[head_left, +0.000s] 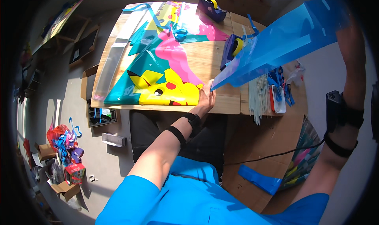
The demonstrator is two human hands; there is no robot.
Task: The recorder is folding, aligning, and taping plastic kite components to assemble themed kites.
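A long translucent blue plastic sheet (282,39) stretches up and to the right, lifted over the table's right part. Its narrow near end meets my left hand (206,98), whose fingers are closed at the table's front edge. Raised at the far upper right, my right hand (349,33) grips the wide end; the sheet and the dark rim partly hide its fingers. Beside my left hand lies a thin printed kite sail (134,83), teal and pink with a yellow cartoon animal. Blue ribbon (180,35) is bunched on its far part.
Two tape dispensers (212,10) with yellow rolls stand on the wooden table (233,100). Thin white rods (258,95), a red-and-white tray (278,100) and blue scissors-like handles lie at right. A black cable (276,156) crosses cardboard below. Boxes and colourful bundles (67,146) cover the left floor.
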